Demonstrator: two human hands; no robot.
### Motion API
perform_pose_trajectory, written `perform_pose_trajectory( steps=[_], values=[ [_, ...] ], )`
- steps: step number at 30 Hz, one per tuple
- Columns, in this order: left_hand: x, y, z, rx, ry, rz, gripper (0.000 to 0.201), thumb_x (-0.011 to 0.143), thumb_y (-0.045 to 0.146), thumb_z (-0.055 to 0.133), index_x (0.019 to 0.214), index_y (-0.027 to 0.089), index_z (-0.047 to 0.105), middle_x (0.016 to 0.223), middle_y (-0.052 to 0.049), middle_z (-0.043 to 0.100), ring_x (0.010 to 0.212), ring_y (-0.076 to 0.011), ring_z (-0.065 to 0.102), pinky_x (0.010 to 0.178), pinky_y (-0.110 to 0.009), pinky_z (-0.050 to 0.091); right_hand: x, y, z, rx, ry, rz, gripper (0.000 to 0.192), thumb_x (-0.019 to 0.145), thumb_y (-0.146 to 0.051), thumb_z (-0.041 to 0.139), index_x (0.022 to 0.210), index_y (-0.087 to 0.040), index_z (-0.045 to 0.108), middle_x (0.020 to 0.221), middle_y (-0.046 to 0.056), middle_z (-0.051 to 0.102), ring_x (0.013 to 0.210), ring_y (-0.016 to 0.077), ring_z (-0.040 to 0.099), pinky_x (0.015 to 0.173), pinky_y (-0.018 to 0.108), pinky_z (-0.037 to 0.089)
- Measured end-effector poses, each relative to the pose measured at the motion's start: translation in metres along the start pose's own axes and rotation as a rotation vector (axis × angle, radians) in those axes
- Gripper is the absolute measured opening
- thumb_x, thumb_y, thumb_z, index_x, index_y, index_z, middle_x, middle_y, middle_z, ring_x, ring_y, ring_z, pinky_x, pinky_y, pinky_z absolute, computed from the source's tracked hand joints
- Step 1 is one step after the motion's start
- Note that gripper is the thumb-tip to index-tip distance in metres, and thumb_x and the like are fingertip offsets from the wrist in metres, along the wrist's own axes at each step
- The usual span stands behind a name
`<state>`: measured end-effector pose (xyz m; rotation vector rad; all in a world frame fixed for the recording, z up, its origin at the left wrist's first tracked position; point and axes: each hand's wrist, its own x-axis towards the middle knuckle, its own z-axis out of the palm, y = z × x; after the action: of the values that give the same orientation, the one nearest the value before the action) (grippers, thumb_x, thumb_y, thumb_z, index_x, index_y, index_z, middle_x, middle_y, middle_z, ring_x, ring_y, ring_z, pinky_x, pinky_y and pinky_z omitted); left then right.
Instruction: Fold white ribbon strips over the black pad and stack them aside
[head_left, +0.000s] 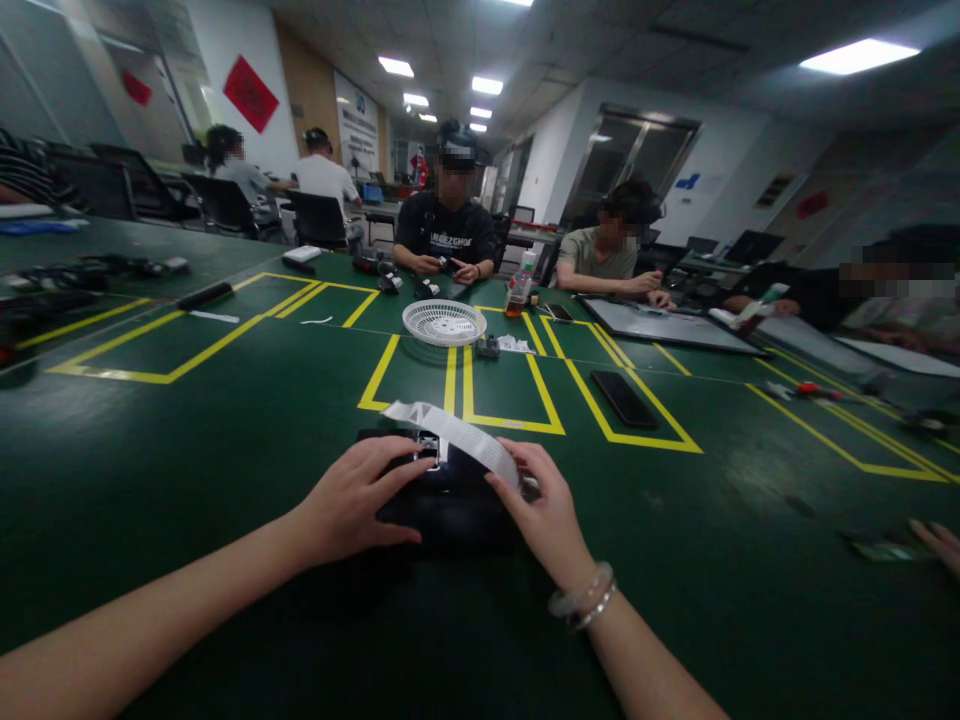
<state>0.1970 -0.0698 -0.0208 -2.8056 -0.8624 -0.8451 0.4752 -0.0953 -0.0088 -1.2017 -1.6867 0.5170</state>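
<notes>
- Left hand (352, 500) lies flat, fingers spread, on the black device (442, 495), holding nothing.
- Right hand (544, 510) pinches the white ribbon strip (457, 430); its long axis slants up-left across the device.
- The white fan grille (444, 322) sits well beyond the device.

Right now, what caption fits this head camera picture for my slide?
Two bare hands, left hand and right hand, rest on a black device with a white ribbon cable on a green table.

Dim ceiling-panel light, warped blurry edges
</notes>
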Motion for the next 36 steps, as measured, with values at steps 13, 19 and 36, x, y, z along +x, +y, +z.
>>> perform_pose_trajectory(
  steps=[13,19,36],
  values=[
    [-0.005,-0.019,-0.022,0.106,-0.255,0.190,0.048,0.092,0.022,0.067,0.137,0.026,0.050,0.119,-0.009,0.056,0.082,-0.0205,0.061,0.062,-0.025,0.048,-0.005,-0.006,-0.003,-0.365,-0.454,-0.319,0.025,0.089,-0.019,0.066,0.113,-0.027,0.068,0.118,0.004,0.068,0.102,0.0198,0.066,0.087,0.035,0.053],
    [-0.001,-0.008,-0.023,0.084,-0.396,0.177,0.035,0.091,0.019,0.068,0.125,0.025,0.059,0.119,-0.006,0.056,0.082,-0.0190,0.061,0.061,-0.024,0.048,-0.006,-0.017,-0.002,-0.625,-0.565,-0.428,0.028,0.093,-0.020,0.060,0.118,-0.032,0.066,0.119,0.004,0.067,0.095,0.0206,0.065,0.080,0.037,0.051],
    [-0.003,-0.005,-0.009,-0.032,-0.420,0.026,0.087,0.081,0.053,0.080,0.150,0.021,0.038,0.153,-0.011,0.033,0.137,-0.0340,0.034,0.117,-0.050,0.023,-0.011,-0.026,0.004,-0.575,-0.551,-0.332,0.020,0.090,-0.028,0.064,0.107,-0.034,0.072,0.121,0.002,0.065,0.125,0.0248,0.053,0.113,0.054,0.031]
  ],
)
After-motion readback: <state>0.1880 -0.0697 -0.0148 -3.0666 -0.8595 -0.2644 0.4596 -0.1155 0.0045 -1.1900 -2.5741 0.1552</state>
